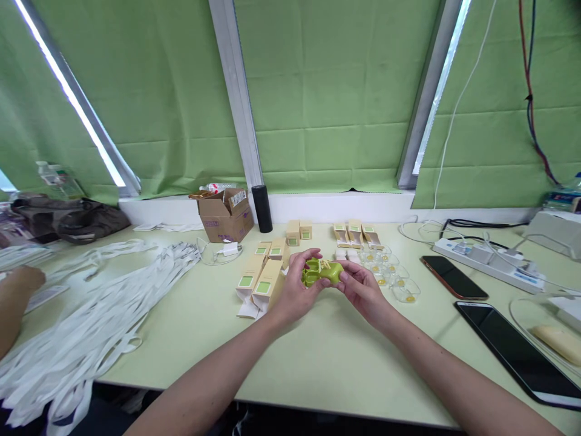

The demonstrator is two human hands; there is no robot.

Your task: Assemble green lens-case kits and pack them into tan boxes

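Note:
Over the middle of the table, both my hands hold a small glossy green plastic object (333, 272) with pale yellow strands on top; its exact kind is unclear. My left hand (294, 287) wraps its left side, where hollow compartments show. On the right side, the fingers and thumb of my right hand (365, 290) pinch its smooth rounded end. Cream boxes (269, 286) with green labels stand just left of my left hand. Behind my right hand lie several clear plastic shells (406, 292) with yellow dots.
More cream boxes (356, 235) stand at the back, near a black cylinder (262, 209) and an open carton (226, 217). White straps (113, 321) cover the left side, where another person's hand (20, 297) shows. Two phones (454, 277) and a power strip (490, 263) lie right.

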